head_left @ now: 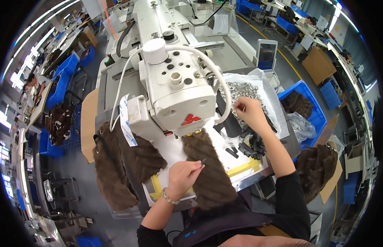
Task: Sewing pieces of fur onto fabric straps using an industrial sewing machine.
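My left hand [183, 178] is closed in a pinch over a strip of brown fur [214, 181], gripping a small dark strip [203, 161] between thumb and fingertips. The fur runs from under the head of a white sewing machine [183, 103] toward my body. To the right, my right hand [251, 113] is over a heap of small metal rings [243, 91] lying on a white plastic bag [271, 94]. Its fingers are curled together, and what they hold, if anything, is too small to make out. Short black strips [251, 150] lie scattered just below that hand.
More brown fur pieces [117, 173] lie left of the machine head. Yellow tape [245, 166] marks the white work surface. A blue crate [313, 111] holding fur and clear plastic stands at the right, with a fur pile [317, 171] nearer me. A small screen [266, 55] stands behind the bag.
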Motion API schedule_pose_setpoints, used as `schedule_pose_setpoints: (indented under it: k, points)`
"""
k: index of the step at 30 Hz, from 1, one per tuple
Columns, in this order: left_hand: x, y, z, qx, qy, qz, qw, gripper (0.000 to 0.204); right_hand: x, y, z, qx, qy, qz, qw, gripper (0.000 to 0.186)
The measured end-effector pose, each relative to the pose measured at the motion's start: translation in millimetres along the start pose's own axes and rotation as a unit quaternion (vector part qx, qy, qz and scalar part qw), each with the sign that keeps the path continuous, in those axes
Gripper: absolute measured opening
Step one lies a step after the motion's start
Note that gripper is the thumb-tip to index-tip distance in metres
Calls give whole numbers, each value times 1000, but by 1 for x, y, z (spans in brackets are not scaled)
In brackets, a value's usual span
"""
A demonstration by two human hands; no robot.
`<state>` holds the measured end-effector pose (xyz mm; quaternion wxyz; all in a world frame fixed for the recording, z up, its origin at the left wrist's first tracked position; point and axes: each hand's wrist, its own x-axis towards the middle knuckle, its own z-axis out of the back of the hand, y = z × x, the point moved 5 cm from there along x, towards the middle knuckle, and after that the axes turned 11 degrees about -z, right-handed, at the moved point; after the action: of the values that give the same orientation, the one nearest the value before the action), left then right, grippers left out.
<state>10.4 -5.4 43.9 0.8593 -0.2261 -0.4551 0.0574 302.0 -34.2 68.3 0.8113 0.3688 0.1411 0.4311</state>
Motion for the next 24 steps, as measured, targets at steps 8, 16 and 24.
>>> schedule_pose_setpoints:
  k: [8, 16, 24]
  points:
    - [-1, 0, 11, -53, -95, 4, 994, 26, -123, 29, -92, 523, 167, -146, 823, 14]
    - [-1, -4, 10, -37, -58, -64, 996, 30, -142, 29, -125, 639, 100, -216, 731, 12]
    - [-4, 0, 7, -21, -52, -65, 996, 21, -145, 27, -128, 655, 129, -180, 722, 14]
